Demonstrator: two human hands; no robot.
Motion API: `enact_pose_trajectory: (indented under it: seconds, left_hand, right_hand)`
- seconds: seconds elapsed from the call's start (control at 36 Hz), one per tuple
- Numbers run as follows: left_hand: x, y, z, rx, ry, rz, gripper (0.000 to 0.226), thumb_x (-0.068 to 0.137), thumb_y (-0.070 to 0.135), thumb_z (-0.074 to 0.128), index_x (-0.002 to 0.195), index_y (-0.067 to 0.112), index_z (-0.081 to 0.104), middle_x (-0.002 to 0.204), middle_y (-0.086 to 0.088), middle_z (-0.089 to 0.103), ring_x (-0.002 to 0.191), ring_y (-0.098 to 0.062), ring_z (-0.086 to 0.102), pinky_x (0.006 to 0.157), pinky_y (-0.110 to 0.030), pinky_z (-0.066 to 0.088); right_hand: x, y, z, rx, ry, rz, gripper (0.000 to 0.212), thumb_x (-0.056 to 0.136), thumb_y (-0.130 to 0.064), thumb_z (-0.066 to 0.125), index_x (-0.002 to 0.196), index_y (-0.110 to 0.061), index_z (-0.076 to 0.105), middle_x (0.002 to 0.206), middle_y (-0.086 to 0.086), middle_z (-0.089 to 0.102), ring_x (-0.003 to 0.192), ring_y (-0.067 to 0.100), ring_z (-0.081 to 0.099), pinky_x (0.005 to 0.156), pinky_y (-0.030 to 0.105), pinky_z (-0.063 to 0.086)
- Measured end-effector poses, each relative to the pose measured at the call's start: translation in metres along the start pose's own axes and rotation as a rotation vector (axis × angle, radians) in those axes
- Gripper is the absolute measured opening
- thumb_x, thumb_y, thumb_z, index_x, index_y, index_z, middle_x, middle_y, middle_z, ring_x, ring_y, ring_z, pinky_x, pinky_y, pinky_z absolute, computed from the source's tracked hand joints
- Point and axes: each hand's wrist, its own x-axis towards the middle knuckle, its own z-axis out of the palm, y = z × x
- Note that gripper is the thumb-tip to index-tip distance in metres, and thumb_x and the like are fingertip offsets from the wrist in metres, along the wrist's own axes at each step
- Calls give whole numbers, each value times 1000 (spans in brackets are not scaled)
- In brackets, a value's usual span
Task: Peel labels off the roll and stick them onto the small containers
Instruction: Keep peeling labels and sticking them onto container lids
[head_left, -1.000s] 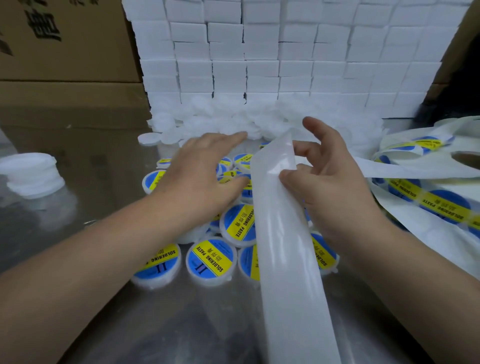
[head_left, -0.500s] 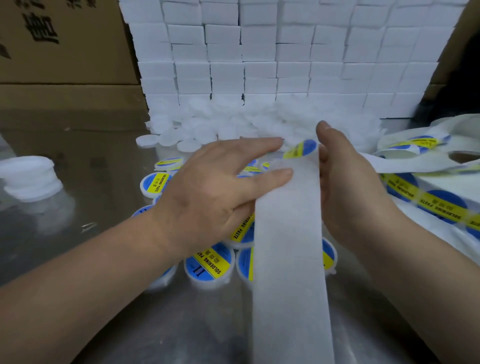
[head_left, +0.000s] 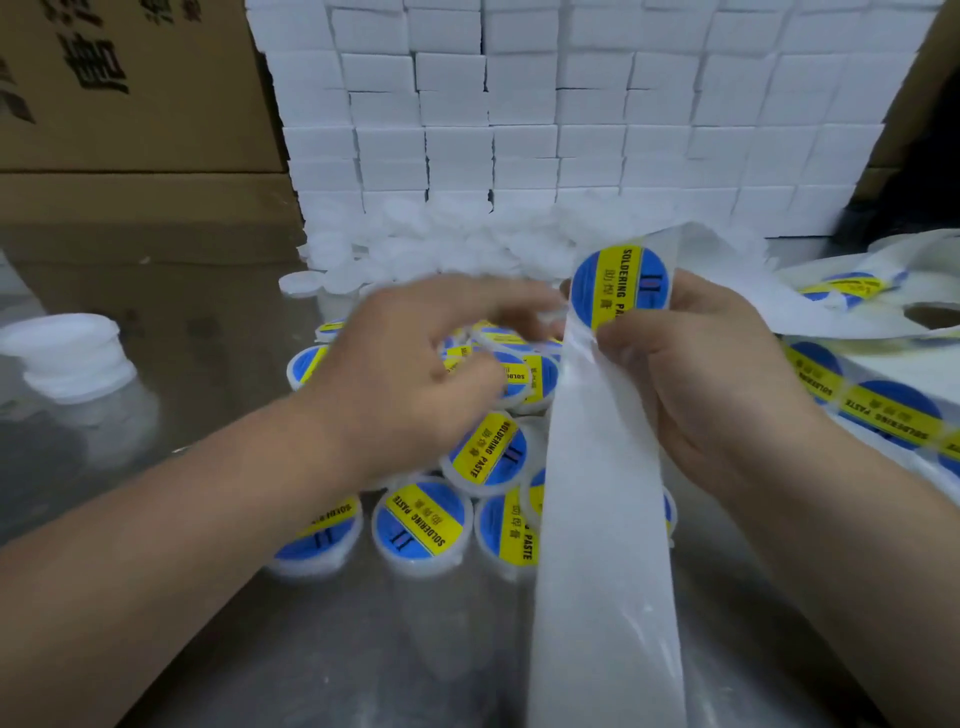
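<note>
Since half a second ago the round blue-and-yellow paper label (head_left: 618, 286) has come fully into view at the fold of the white backing strip (head_left: 608, 545), at one o'clock, pinched by the right hand (head_left: 711, 384), so it looks ready to peel, while the motion-blurred left hand (head_left: 415, 374), fingers loosely spread and seemingly empty, partly hides the small white plastic containers (head_left: 423, 525) toward six o'clock.

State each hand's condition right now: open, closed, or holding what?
Left hand: open, blurred, stretched toward the label, holding nothing.
Right hand: pinches the strip just below the label.
</note>
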Motion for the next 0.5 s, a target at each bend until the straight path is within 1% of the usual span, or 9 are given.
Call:
enact_pose_trajectory:
  seconds: [0.03, 0.08, 0.14, 0.19, 0.31, 0.36, 0.42, 0.47, 0.5]
  left_hand:
    - [7, 0, -3, -76, 123, -95, 39, 68, 13, 42, 91, 41, 58, 78, 26, 66, 74, 0, 59, 71, -18, 47]
    - [27, -10, -9, -109, 291, -238, 34, 71, 11, 39, 79, 39, 57, 70, 26, 66, 62, -14, 57, 54, -18, 42]
    - [50, -33, -15, 7, 280, -371, 32, 77, 9, 40, 75, 36, 58, 78, 19, 69, 63, -21, 54, 53, -20, 41]
    - [68, -66, -19, 193, 171, -498, 33, 84, 9, 41, 87, 34, 61, 100, 10, 68, 64, -17, 54, 59, -21, 42]
    - [91, -135, -23, 669, -230, -670, 45, 90, 17, 43, 133, 30, 46, 140, -4, 44, 113, -30, 52, 80, -29, 40]
    - [97, -163, -23, 871, -437, -705, 52, 92, 26, 43, 143, 32, 30, 150, -7, 27, 126, -34, 38, 96, -38, 37]
    - [103, -182, -23, 1027, -599, -707, 56, 95, 35, 40, 146, 31, 18, 155, -8, 10, 137, -35, 20, 107, -45, 23]
    - [106, -195, -21, 1059, -705, -748, 56, 97, 38, 36, 148, 23, 16, 155, -10, 10, 140, -33, 17, 110, -43, 19]
    - [107, -200, -19, 1013, -738, -794, 54, 98, 37, 36, 147, 17, 22, 153, -12, 21, 137, -32, 25, 110, -41, 23]
  right_hand:
    - [0, 1, 0, -20, 6, 0, 32, 66, 4, 46, 96, 5, 54, 100, 37, 51, 70, 24, 44, 65, 39, 36]
    - [-1, 3, 2, -81, 5, 0, 31, 68, 8, 41, 94, 1, 57, 80, 33, 50, 68, 22, 39, 64, 36, 31]
    - [-2, 7, 3, -139, -14, -14, 33, 68, 7, 39, 90, -6, 60, 69, 17, 50, 62, 20, 38, 59, 32, 31]
    - [-3, 9, 4, -185, -15, -28, 38, 69, 8, 39, 85, -15, 65, 65, 5, 60, 55, 18, 45, 53, 28, 36]
    - [-4, 9, 5, -209, 7, -27, 37, 72, 6, 42, 88, -20, 64, 84, 3, 71, 78, 30, 65, 71, 44, 55]
    - [-3, 10, 4, -220, 30, -32, 31, 74, 5, 44, 88, -18, 61, 83, 5, 68, 78, 30, 63, 69, 43, 53]
    - [-1, 14, 1, -227, 55, -44, 25, 76, 2, 47, 82, -20, 57, 73, 1, 63, 67, 23, 57, 56, 32, 45]
    - [-2, 17, -1, -238, 46, -51, 23, 76, 1, 49, 80, -20, 58, 68, -2, 62, 62, 17, 55, 55, 28, 40]
    - [-2, 18, -1, -244, 31, -60, 23, 74, 0, 50, 80, -20, 60, 67, -2, 63, 61, 16, 56, 55, 28, 41]
